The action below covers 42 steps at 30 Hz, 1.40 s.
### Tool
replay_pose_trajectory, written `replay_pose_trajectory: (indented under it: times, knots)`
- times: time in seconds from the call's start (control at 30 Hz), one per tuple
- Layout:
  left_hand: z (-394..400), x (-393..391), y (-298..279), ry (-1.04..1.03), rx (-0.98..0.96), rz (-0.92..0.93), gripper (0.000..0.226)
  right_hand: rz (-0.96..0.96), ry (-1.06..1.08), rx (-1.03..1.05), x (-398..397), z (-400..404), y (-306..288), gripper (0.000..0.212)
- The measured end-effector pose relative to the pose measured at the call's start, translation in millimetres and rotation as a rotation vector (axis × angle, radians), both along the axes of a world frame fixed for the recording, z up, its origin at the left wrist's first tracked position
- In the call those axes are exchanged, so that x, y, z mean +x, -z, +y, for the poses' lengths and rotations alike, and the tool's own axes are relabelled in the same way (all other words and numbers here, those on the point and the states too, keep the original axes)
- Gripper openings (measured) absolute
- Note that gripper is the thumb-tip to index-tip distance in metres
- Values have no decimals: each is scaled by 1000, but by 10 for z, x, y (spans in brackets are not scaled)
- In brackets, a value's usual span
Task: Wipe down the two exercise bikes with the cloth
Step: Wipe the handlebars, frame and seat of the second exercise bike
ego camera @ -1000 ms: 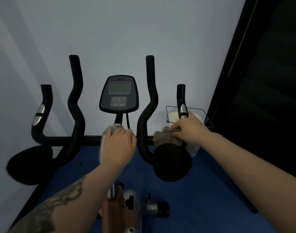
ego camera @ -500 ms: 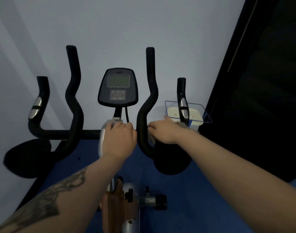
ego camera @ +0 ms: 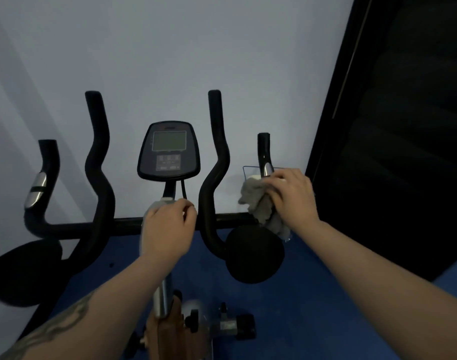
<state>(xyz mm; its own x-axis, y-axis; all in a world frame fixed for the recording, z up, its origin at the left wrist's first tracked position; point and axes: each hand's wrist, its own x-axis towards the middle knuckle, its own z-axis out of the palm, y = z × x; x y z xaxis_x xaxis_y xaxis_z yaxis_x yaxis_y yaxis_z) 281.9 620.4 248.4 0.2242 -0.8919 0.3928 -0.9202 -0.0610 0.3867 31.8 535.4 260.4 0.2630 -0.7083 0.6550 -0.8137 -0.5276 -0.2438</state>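
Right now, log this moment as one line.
right hand grips cloth on right outer handlebar | left hand holds centre post | console untouched

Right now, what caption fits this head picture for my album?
Right hand wipes the bike's handlebar with a grey cloth; left hand steadies the post.

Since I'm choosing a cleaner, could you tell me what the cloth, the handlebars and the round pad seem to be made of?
The cloth: soft grey fabric, probably microfibre, crumpled and fuzzy. The handlebars: matte black, likely rubber or foam over a tube, with shiny metal-looking inserts. The round pad: dull black, possibly foam; too dark to be sure.
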Motion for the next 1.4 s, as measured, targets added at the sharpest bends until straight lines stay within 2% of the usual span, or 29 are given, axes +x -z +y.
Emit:
replay_pose_trajectory:
  times: [0.07,0.13,0.2,0.27,0.33,0.43,0.5,0.6,0.67,0.73,0.83,0.93,1.0,1.1,1.2,1.3,1.4]
  knots:
    - [-122,-99,-75,-66,9,234,26,-328,212,-4,-34,-52,-64,16]
    - [-287,-286,-167,-103,-4,439,25,-575,265,119,91,-73,-83,20]
    - [-433,-462,-232,-107,-43,490,24,-549,156,256,233,-32,75,28]
    - [-550,-543,-212,-113,-73,469,24,-512,47,298,280,69,337,36]
    - [-629,-543,-139,-111,-90,441,25,-518,7,308,218,139,470,35]
    - [-689,-539,-95,-109,-70,342,26,-498,-57,341,182,-164,270,28]
    - [-677,-556,-111,-120,-45,307,26,-525,-55,391,235,-303,85,28]
    - [-670,-569,-121,-118,-27,271,25,-696,29,298,352,-109,197,26]
    - [-677,-561,-107,-109,-39,249,23,-650,65,209,348,113,351,28]
    - [-696,-566,-88,-105,-38,230,20,-727,77,221,266,-2,287,24]
    - [-691,-565,-79,-105,-33,216,17,-858,86,428,277,-300,68,52]
    - [-701,-557,-78,-92,-34,205,14,-819,103,541,414,-193,262,59]
    - [-702,-561,-76,-84,-36,209,13,-793,113,607,398,-122,346,52]
    - [-703,-560,-78,-78,-26,215,13,-606,152,693,344,-453,85,43]
    - [-700,-559,-83,-78,-19,217,13,-577,134,685,451,-748,-211,41]
    - [-699,-570,-85,-79,-9,192,11,-509,151,661,474,-718,-136,40]
    - [-713,-558,-62,-87,-19,169,11,-397,114,729,379,-807,-176,42]
